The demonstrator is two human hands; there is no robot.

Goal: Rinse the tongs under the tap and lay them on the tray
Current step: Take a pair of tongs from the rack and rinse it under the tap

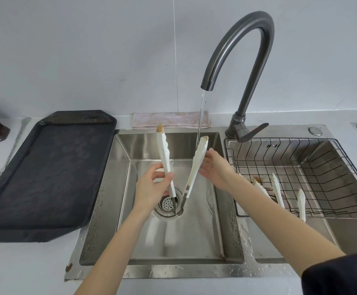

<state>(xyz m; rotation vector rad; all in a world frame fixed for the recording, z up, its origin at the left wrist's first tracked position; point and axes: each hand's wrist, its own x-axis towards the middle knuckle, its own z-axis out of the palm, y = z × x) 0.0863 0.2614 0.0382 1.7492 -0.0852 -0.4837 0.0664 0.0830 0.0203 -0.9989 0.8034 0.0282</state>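
The tongs stand splayed over the sink, tips up. Left hand fingers pinch one arm; right hand, fingers spread flat, steadies the other under the stream. Best rub both stained tips before reaching the tray at 9 o'clock.

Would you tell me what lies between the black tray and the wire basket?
In the head view, the left sink basin lies between the tray and basket, with the tongs held over it.

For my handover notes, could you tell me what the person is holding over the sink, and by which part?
The left hand pinches the left arm of the white tongs about midway along. The right hand is open, fingers resting against the tongs' right arm under the water stream.
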